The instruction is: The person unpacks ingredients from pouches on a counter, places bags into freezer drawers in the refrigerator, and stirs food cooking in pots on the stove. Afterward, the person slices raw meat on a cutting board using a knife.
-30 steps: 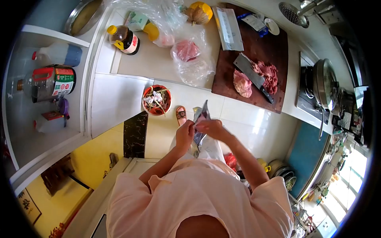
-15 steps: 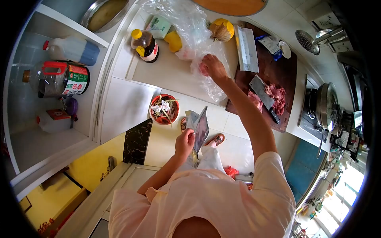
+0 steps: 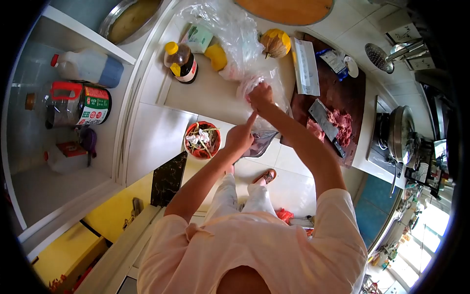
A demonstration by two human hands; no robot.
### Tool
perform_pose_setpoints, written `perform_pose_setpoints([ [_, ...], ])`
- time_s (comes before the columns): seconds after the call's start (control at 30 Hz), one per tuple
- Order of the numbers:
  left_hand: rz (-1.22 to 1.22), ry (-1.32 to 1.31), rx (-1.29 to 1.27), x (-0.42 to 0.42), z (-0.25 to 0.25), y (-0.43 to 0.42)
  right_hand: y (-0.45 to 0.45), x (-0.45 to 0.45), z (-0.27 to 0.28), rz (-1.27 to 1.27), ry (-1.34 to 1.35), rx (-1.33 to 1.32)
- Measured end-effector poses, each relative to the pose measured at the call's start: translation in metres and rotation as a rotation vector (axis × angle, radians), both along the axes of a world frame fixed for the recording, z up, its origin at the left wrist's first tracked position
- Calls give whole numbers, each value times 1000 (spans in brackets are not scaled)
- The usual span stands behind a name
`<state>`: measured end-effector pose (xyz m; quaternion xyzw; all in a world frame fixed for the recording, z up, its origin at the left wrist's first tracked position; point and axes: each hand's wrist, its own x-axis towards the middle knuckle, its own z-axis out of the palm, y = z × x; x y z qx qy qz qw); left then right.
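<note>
My right hand (image 3: 262, 96) is closed on a crumpled clear plastic bag (image 3: 279, 90) on the counter; something pinkish shows through at its fingers, partly hidden. Just below it, my left hand (image 3: 239, 139) grips a silvery foil pouch (image 3: 262, 145) over the counter's front edge. One left finger stretches up close to the right wrist; whether they touch I cannot tell. To the right, a cleaver (image 3: 324, 120) lies between pieces of raw meat (image 3: 341, 125) on a dark cutting board (image 3: 353, 100).
On the counter stand a yellow-capped bottle (image 3: 182, 62), a partly peeled squash (image 3: 275, 43) and a long flat box (image 3: 306, 66). A red waste bin (image 3: 202, 139) sits on the floor. A lidded pan (image 3: 402, 132) is on the stove at right.
My left hand has moved up and forward with the foil pouch, from in front of my body to beside my right hand. The right hand has shifted slightly on the plastic bag.
</note>
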<state>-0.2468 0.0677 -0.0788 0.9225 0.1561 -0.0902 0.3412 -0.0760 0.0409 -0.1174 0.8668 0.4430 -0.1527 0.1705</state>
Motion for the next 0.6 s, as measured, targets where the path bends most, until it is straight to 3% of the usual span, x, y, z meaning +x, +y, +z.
perform_pose_setpoints([
  [0.07,61,-5,74,18,-14,7,-1,-3,14,5,-10,-23],
  [0.17,96,5,133,35,-29,22,7,10,-25,-132,-26,130],
  [0.27,112,-15,229,48,-53,31,8,11,-3,-143,105,165],
  [0.37,154,63,314,55,-56,34,7,33,-1,-62,317,17],
  [0.47,125,100,338,53,-83,43,-20,39,-27,-109,144,481],
  [0.6,55,238,269,48,-73,50,-40,72,-22,-223,643,515],
])
